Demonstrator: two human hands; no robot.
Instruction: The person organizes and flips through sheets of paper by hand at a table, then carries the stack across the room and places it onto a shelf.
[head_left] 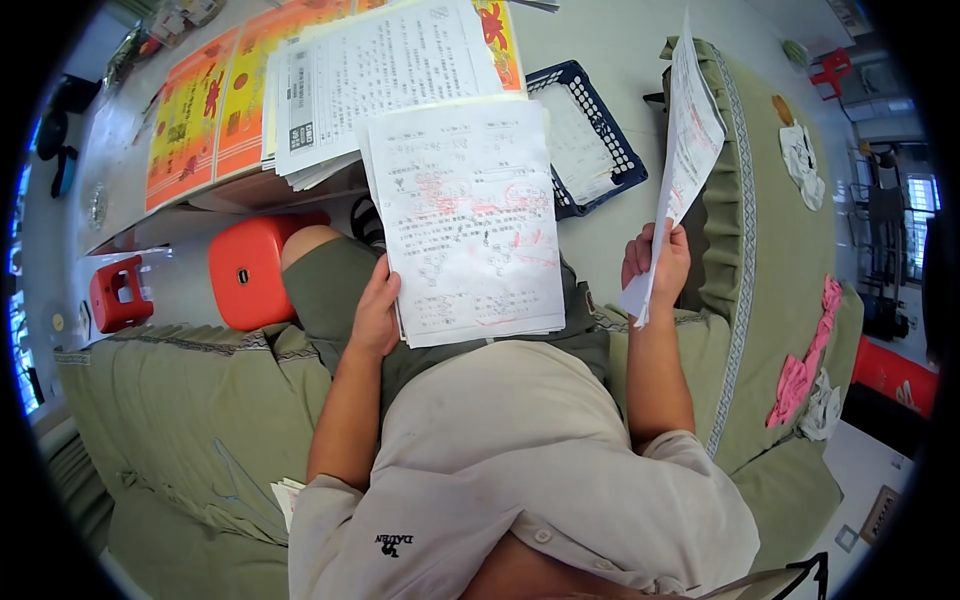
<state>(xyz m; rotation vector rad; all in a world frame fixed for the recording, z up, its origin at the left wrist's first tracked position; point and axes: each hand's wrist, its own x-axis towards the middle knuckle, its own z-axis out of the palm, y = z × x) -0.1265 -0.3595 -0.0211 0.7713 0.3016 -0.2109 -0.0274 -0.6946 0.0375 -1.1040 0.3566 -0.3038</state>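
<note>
we hold a stack of papers (465,240) over our lap, close against the front of our shirt (500,400). its long axis runs away from our belly toward the worktop (125,185), with the far end tipped slightly to the left. the printed face is turned up to us, its rows running across the short side, with red handwritten marks among them. our left hand (376,312) grips the stack at the lower left edge, thumb along the edge; the fingers behind the paper are hidden.

our right hand (673,268) is closed around the lower part of some loose sheets (692,150), out to the right and well apart from the stack. these stand nearly edge-on to us, bowed, their long axis rising from the hand and the far end leaning a little right. red marks show on their right-hand face; we cannot tell how many sheets there are.

beyond the stack's far end, a paper pile (400,75) lies on the worktop over orange and yellow printed sheets (190,120). between the stack and the loose sheets, but farther off, is a dark blue basket (627,160) with papers inside.
</note>
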